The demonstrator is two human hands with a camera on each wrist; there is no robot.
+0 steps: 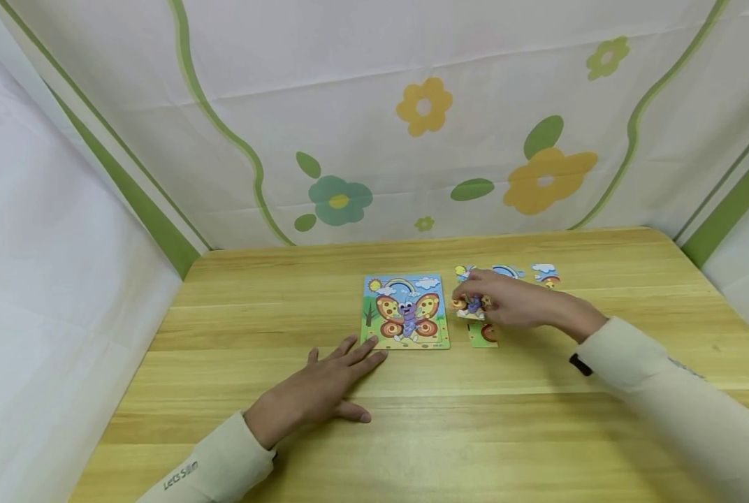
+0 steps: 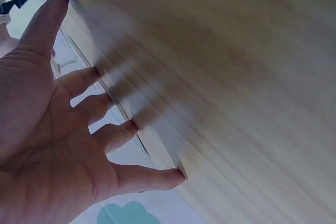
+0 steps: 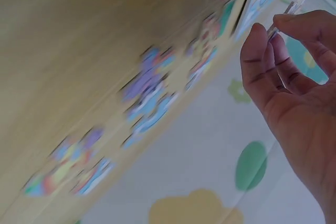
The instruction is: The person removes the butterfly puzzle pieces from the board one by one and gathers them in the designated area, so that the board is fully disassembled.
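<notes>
A square butterfly puzzle board point(image 1: 434, 288) lies flat on the wooden table. My left hand point(image 1: 324, 388) is spread palm down at its front left corner, fingertips on the board's edge; the thumb rests on the table. In the left wrist view the fingers point(image 2: 113, 137) reach straight to the surface. Just right of the board, my right hand point(image 1: 519, 300) pinches a puzzle piece point(image 1: 473, 305) printed with a purple body and orange wing parts. The right wrist view shows this piece point(image 3: 295, 6) edge-on between thumb and fingertips, raised above the table.
Loose puzzle pieces lie around my right hand: a green and red one point(image 1: 483, 337) in front, a rainbow one point(image 1: 506, 270) behind, and a cloud one point(image 1: 544, 271) farther right. A white flowered cloth point(image 1: 362, 119) rises behind the table point(image 1: 274, 300).
</notes>
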